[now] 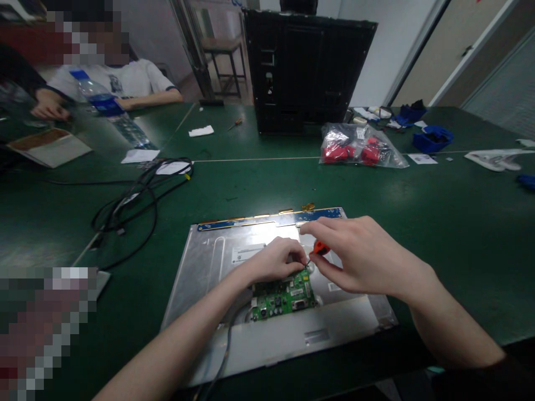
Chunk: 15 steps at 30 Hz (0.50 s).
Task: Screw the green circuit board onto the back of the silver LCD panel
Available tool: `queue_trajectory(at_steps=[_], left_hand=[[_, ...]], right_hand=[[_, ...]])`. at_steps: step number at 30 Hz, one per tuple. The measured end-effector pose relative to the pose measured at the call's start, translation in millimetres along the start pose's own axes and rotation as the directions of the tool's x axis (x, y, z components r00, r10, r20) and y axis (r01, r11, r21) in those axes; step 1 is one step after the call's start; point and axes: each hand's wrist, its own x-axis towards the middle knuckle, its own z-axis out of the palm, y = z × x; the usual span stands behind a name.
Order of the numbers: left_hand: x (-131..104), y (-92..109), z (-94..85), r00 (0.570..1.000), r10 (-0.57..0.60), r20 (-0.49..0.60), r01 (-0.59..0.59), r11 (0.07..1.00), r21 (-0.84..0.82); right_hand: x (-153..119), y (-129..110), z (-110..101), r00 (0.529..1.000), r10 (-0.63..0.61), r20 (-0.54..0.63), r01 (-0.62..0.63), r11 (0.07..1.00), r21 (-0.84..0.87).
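A metal-backed display panel (355,314) lies flat on the green table, with a green circuit board (284,298) on its lower middle. My right hand (359,256) grips a screwdriver (321,248) by its red handle. The thin shaft slants down to the board's upper right corner. There my left hand (280,259) is closed, its thumb and fingertips pinched together beside the screwdriver tip. Whatever lies between those fingertips is too small to make out. Along the panel's far edge runs a blue circuit strip (251,222). A cable (228,345) passes under my left forearm.
Black cables (146,189) are heaped at the left. A large black panel (309,67) stands upright at the back, near a clear bag of red parts (359,147). Across the table sits a person (142,78) by a water bottle (112,108). Blue items (432,138) lie far right.
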Motion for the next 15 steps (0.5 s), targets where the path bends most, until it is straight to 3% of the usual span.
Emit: queue_trajectory(at_steps=[7, 15], left_hand=[[-1.0, 3.5, -1.8, 0.999, -0.01, -0.032, 0.01, 1.0, -0.006], [0.7, -1.6, 0.7, 1.0, -0.005, -0.016, 0.005, 1.0, -0.007]], right_hand=[[1.9, 2.4, 2.0, 0.997, 0.083, 0.0, -0.083, 0.993, -0.081], [0.1, 1.2, 1.4, 1.0, 0.01, -0.015, -0.011, 0.999, -0.044]])
